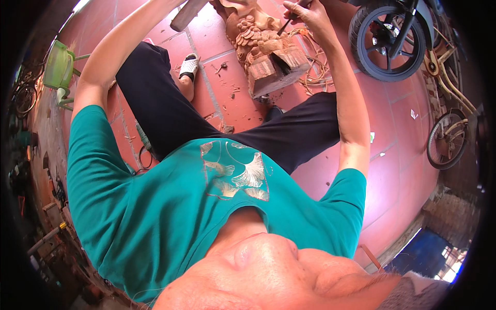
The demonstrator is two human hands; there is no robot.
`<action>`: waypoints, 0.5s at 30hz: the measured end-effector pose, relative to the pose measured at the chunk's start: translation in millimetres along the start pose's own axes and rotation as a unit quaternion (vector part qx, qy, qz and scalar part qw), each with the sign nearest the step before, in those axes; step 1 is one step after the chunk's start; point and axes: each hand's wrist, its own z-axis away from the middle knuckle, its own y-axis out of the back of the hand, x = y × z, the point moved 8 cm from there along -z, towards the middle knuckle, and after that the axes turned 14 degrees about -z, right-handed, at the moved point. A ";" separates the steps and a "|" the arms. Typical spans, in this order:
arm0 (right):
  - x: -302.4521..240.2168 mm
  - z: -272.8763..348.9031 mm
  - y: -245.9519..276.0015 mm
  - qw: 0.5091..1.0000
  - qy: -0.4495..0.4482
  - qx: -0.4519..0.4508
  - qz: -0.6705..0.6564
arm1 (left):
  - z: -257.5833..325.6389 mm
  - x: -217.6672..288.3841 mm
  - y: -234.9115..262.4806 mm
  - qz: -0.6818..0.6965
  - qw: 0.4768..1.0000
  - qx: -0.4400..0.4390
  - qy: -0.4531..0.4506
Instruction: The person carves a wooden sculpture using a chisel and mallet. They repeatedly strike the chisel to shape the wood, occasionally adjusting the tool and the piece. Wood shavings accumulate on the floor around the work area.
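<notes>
A carved wooden figure [253, 39] with rounded, coin-like relief lies between my legs, its blocky cut base towards me. My right hand [312, 18] is at its far right, fingers closed round a thin dark chisel [285, 26] whose tip meets or nearly meets the carving. At the top left, my left forearm [142, 23] runs out of the picture and the hand is hidden beyond the edge. Close to where it leaves, a wooden piece like a mallet [189, 14] hangs over the floor; what grips it does not show.
Wood chips [226, 128] litter the red tiled floor [398, 150]. An orange cord [315, 77] lies coiled right of the carving. A motorbike wheel [387, 41] and a bicycle wheel [447, 138] stand at the right, a green plastic chair [58, 64] at the left.
</notes>
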 end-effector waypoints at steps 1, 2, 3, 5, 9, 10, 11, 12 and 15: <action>3.8 4.3 0.5 0.998 0.013 0.015 -0.053 | -6.0 -4.4 -1.4 -0.009 1.000 -0.004 0.000; 7.5 4.7 -1.5 0.996 -0.006 0.013 -0.083 | -7.3 -5.1 2.1 -0.015 1.000 -0.004 -0.001; 13.3 3.8 -3.8 0.999 -0.010 -0.006 -0.050 | -9.3 -5.4 6.2 -0.027 1.000 -0.006 -0.003; 27.5 0.1 -10.4 0.998 -0.022 -0.048 0.022 | -3.9 -9.7 14.6 -0.053 0.999 -0.008 -0.012; 32.7 30.6 -7.3 0.996 -0.067 0.039 -0.053 | -2.8 -5.5 7.6 -0.100 0.990 -0.054 -0.080; 33.0 46.2 1.3 0.992 -0.085 0.069 -0.066 | -10.8 -11.2 -5.5 -0.102 0.986 -0.078 -0.102; 30.8 58.1 6.4 0.991 -0.084 0.095 -0.050 | -19.5 -18.6 -16.5 -0.103 0.982 -0.099 -0.123; 36.3 51.5 -7.1 0.991 -0.080 0.082 -0.065 | -15.4 -25.4 4.7 -0.170 0.973 -0.071 -0.138; 32.2 80.4 -0.4 0.989 -0.048 0.142 -0.010 | -2.5 1.4 -22.3 -0.142 0.968 -0.097 -0.185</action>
